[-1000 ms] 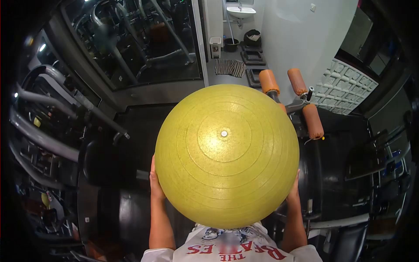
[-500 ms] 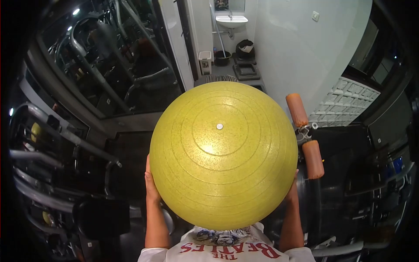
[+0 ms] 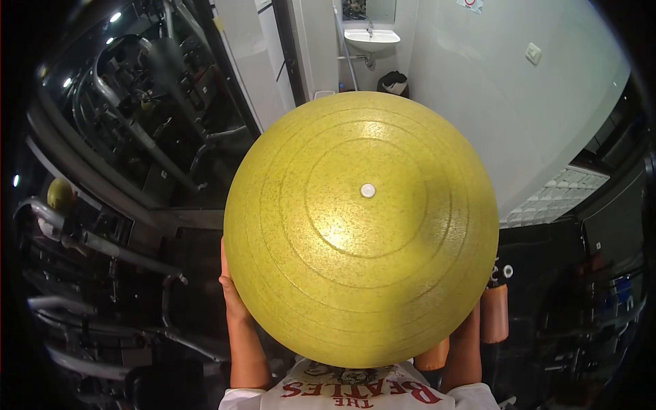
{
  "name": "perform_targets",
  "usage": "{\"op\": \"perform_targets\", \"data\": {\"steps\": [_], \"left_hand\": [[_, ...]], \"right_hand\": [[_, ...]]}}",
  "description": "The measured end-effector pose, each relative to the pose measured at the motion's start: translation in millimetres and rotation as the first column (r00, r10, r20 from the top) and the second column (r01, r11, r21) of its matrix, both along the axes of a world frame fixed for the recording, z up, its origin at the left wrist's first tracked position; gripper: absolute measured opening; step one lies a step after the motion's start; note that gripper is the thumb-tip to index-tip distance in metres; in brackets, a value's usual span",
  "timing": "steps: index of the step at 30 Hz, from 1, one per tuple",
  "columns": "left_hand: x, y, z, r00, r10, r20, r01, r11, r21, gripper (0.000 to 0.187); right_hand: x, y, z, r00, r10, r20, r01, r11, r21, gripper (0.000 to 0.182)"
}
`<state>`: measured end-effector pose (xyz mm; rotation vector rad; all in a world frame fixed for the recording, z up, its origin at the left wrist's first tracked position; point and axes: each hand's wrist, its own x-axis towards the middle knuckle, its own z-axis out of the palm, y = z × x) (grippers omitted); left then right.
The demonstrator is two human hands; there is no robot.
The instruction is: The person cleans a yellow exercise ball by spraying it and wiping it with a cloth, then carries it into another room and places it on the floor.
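A large yellow exercise ball, ringed with ridges and with a white valve plug facing me, fills the middle of the view. My left hand presses against its left side, its thumb showing at the edge and most fingers hidden behind the curve. On the lower right side my right hand supports the ball; only the part near the wrist shows. Both forearms reach forward, and the ball hangs in the air in front of my printed white shirt.
Orange foam rollers of a gym machine stand close by my right arm. Metal exercise equipment lines the left, near a large mirror or glass pane. Ahead are a white sink, a black bin and a grey wall.
The ball looks larger and nearer, covering more of the floor ahead. Both hands still hold it. My view has shifted, so the rollers sit lower, partly behind the ball and my right arm.
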<state>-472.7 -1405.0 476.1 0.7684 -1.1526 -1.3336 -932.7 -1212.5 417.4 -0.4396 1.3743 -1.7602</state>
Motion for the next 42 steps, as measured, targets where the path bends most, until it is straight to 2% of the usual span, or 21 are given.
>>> {"op": "perform_targets", "data": {"steps": [5,9,14,19,24,25,27,29,31,32,33,34,35,36,38,42], "left_hand": [[-50.6,-98.5,13.3,0.994,-0.092,0.057,0.090,0.995,0.034,0.116],[-91.7,-174.8,43.2,0.974,-0.185,0.129,0.187,0.982,-0.006,0.115],[-128.8,-260.2,28.0,0.956,-0.230,0.183,0.239,0.971,-0.028,0.115],[-153.4,-325.9,5.8,0.917,-0.349,0.195,0.360,0.933,-0.023,0.116],[-206.0,-389.1,1.1,0.915,-0.337,0.223,0.337,0.941,0.037,0.122],[-219.4,-405.6,-1.9,0.918,-0.328,0.225,0.325,0.944,0.048,0.124],[-240.5,-432.3,-8.5,0.920,-0.307,0.242,0.300,0.952,0.067,0.121],[-263.0,-467.2,-9.2,0.917,-0.292,0.271,0.289,0.956,0.050,0.114],[-269.4,-491.6,16.7,0.866,-0.290,0.407,0.315,0.949,0.006,0.122],[-278.6,-500.9,34.5,0.839,-0.282,0.465,0.330,0.944,-0.024,0.126],[-297.4,-507.7,58.0,0.867,-0.275,0.415,0.282,0.958,0.047,0.124],[-320.2,-513.0,84.8,0.892,-0.263,0.367,0.231,0.964,0.129,0.121],[-329.0,-526.7,56.7,0.848,-0.290,0.443,0.301,0.953,0.048,0.114],[-338.0,-540.5,28.9,0.805,-0.300,0.512,0.368,0.929,-0.034,0.106],[-370.0,-565.9,-17.0,0.785,-0.332,0.524,0.411,0.911,-0.038,0.104],[-407.4,-585.6,-50.0,0.759,-0.394,0.518,0.435,0.899,0.047,0.100]], "right_hand": [[-27.3,-62.9,-0.5,0.994,-0.095,-0.062,0.095,0.995,-0.007,0.083],[-42.1,-111.8,12.8,0.982,-0.167,-0.089,0.167,0.986,-0.010,0.081],[-59.1,-165.9,16.9,0.962,-0.246,-0.116,0.243,0.969,-0.045,0.078],[-88.0,-226.3,12.4,0.950,-0.286,-0.125,0.272,0.956,-0.112,0.075],[-138.8,-292.3,-8.2,0.961,-0.261,-0.097,0.245,0.958,-0.149,0.072],[-156.3,-303.1,-18.2,0.972,-0.236,-0.013,0.228,0.950,-0.213,0.070],[-186.8,-334.4,-2.7,0.952,-0.268,-0.149,0.259,0.963,-0.076,0.071],[-222.1,-366.0,18.1,0.950,-0.283,-0.132,0.272,0.957,-0.098,0.071],[-252.3,-380.4,33.9,0.964,-0.262,0.053,0.267,0.935,-0.235,0.070],[-277.0,-385.7,46.7,0.988,-0.155,-0.016,0.138,0.918,-0.372,0.070],[-298.7,-392.0,59.5,0.994,-0.056,-0.098,0.001,0.874,-0.487,0.070],[-308.5,-407.6,69.2,0.993,-0.105,-0.050,0.068,0.873,-0.482,0.072],[-306.9,-431.8,63.1,0.985,-0.173,0.030,0.175,0.957,-0.231,0.072],[-302.3,-454.3,49.9,0.962,-0.259,0.092,0.255,0.966,0.045,0.073],[-314.9,-487.1,20.7,0.979,-0.201,0.037,0.199,0.979,0.055,0.074],[-328.3,-519.2,3.1,0.980,-0.153,-0.126,0.148,0.988,-0.045,0.073]]}}
